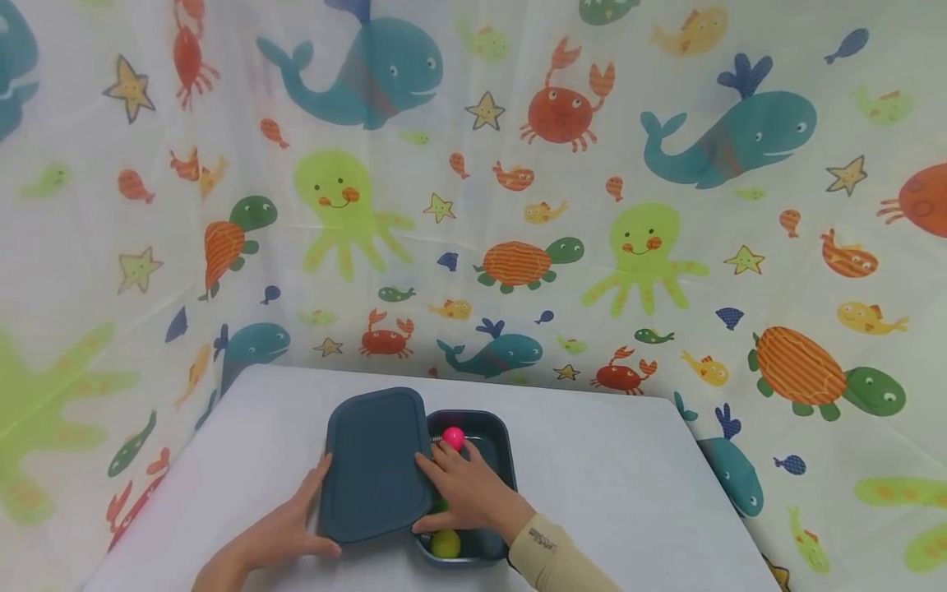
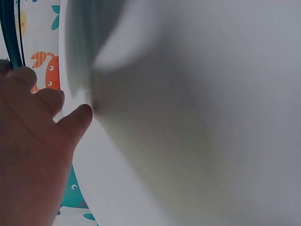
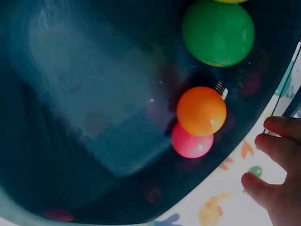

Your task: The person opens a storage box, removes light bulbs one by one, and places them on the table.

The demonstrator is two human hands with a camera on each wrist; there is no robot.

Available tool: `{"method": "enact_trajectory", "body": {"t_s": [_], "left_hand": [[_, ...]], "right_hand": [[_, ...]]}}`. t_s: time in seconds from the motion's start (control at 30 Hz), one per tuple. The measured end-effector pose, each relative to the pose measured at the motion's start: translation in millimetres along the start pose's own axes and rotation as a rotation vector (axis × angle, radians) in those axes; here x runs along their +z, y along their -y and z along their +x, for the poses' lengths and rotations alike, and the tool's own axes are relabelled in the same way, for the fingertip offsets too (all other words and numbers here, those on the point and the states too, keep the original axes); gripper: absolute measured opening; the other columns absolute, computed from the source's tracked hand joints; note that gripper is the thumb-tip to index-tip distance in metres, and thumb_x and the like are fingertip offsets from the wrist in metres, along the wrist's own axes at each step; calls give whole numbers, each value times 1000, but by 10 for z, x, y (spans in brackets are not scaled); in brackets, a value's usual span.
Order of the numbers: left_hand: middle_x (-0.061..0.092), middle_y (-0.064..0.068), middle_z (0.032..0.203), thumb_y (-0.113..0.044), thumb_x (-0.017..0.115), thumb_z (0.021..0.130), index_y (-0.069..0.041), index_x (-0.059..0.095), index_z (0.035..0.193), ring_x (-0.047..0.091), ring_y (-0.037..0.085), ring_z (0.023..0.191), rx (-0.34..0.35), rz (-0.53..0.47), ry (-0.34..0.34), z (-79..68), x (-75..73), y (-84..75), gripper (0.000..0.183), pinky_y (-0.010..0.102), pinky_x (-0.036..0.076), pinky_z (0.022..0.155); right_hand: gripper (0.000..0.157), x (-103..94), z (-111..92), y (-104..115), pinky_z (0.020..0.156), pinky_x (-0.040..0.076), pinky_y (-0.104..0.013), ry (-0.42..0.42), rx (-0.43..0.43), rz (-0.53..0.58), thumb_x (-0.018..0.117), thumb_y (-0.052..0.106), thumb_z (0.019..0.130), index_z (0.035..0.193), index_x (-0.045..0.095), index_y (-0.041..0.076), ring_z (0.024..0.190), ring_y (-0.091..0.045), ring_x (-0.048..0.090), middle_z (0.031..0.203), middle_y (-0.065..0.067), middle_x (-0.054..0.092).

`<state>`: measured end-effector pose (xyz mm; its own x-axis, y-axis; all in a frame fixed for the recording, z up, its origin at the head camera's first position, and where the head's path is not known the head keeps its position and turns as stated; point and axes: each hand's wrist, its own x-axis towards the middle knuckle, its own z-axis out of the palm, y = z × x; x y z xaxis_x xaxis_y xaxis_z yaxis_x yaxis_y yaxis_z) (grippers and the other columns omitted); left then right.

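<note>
A dark blue rectangular lid (image 1: 377, 469) is held slightly tilted by both hands, overlapping the left side of a matching container (image 1: 484, 543). My left hand (image 1: 284, 522) grips its left edge, the thumb near the lower corner. On the lid's right edge lie the fingers of my right hand (image 1: 469, 489), which reaches over the container. Inside are small coloured light bulbs with screw bases: a pink bulb (image 1: 454, 437), a yellow bulb (image 1: 445, 544), a green bulb (image 3: 218, 33) and an orange bulb (image 3: 202, 111). In the head view the right hand hides the orange one.
Everything stands on a white-covered table (image 1: 607, 477). Behind and beside it hangs a white curtain (image 1: 459, 222) printed with sea animals. In the left wrist view, the pale tabletop (image 2: 211, 117) fills most of the picture.
</note>
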<state>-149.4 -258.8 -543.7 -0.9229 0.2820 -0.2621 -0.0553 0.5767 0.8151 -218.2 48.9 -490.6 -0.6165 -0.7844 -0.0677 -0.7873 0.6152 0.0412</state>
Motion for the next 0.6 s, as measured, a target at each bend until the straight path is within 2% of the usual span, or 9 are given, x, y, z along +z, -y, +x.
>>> {"method": "enact_trajectory", "body": {"t_s": [0.13, 0.33, 0.6], "left_hand": [[-14, 33, 156, -35, 86, 74, -6, -17, 153, -3, 54, 141, -7, 3, -4, -40, -26, 34, 133, 72, 12, 109], [-12, 37, 154, -35, 85, 74, -4, -16, 153, -3, 57, 139, -9, 3, -15, -111, -87, 101, 132, 74, 12, 107], [-8, 39, 154, -38, 85, 73, -2, -10, 154, -5, 63, 135, -28, 60, -38, -210, -117, 225, 130, 80, 12, 101]], "right_hand": [[98, -47, 41, 36, 112, 31, -58, 10, -17, -39, 43, 83, 80, 153, 34, 19, 144, -25, 32, 154, -6, 39], [96, -97, 146, 104, 112, 32, -56, 60, -24, -29, 46, 82, 80, 153, 33, 21, 143, -24, 34, 153, -5, 40], [94, -91, 270, 205, 115, 28, -53, 76, -67, -36, 47, 80, 81, 152, 35, 21, 141, -27, 36, 152, -6, 42]]}}
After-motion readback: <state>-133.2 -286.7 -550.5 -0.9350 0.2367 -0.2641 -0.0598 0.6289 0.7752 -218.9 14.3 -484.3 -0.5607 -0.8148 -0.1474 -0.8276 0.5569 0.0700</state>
